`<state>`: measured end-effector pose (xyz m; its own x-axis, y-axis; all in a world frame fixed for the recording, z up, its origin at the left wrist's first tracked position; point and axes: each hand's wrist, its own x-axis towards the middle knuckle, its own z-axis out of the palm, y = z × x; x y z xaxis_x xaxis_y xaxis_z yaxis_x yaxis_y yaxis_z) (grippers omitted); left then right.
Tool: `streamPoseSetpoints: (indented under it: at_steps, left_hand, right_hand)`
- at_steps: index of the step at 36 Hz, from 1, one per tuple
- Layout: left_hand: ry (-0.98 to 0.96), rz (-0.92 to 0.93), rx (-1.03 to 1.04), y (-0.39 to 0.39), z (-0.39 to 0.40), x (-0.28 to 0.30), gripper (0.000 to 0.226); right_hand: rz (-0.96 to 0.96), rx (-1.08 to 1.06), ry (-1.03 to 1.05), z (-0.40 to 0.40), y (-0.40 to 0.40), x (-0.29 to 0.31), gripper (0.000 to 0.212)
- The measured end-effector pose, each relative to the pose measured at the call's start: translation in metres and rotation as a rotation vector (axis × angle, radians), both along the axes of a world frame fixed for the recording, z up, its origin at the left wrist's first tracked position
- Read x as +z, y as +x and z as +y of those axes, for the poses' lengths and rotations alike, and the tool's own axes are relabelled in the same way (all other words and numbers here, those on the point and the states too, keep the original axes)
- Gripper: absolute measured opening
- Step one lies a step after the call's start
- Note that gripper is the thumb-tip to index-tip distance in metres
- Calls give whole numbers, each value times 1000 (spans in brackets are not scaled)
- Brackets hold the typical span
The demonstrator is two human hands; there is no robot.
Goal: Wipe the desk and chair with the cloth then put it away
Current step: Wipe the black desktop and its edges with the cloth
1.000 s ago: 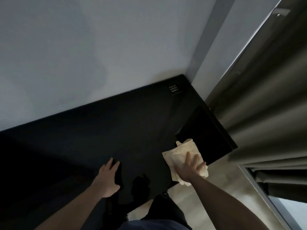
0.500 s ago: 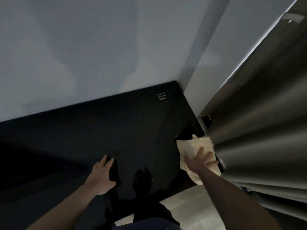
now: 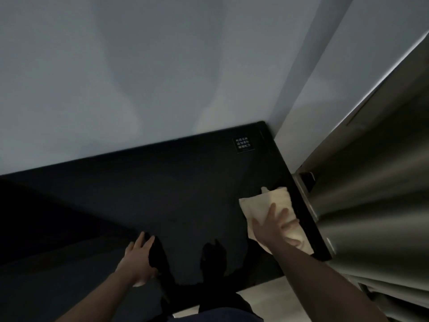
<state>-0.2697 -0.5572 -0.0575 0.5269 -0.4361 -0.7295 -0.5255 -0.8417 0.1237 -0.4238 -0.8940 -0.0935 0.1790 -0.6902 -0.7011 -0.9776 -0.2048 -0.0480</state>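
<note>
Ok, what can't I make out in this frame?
Head view only:
- Small label on the desk: print too small.
- Cloth: part hidden under the right hand.
- Left hand: fingertips lost in the dark surface.
- Chair: not identifiable.
- Curtain: cut off at right.

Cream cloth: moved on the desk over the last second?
Yes. The cream cloth under the right hand went from the black desk's front right corner, back along its right edge toward the small white-lettered label.
</note>
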Motion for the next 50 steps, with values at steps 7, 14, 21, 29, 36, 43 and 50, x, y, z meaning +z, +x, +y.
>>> streamPoseSetpoints:
  at_steps: [7,14,21,29,36,43,50]
  left_hand:
    - [-63,73,139,13,9,1,114]
    - [-26,109,113,32,11,17,103]
    - [36,115,136,55,24,9,104]
    - [26,132,197,68,-3,0,108]
    - [65,222,282,70,-34,-14,111]
    - [111,271,265,76,-34,-17,109]
    - [154,243,207,73,-42,-8,107]
  right_hand:
    - [-45,256,26,65,-9,6,91]
    - [-27,287,44,115,-30,3,90]
    - [-1,221,43,108,-17,7,93]
    - [-11,139,37,46,37,8,97]
    - [13,309,-3,-38,94,-1,100]
    - [11,409,-17,-98,158,-3,97]
    - [9,455,-2,-110,178,-2,93]
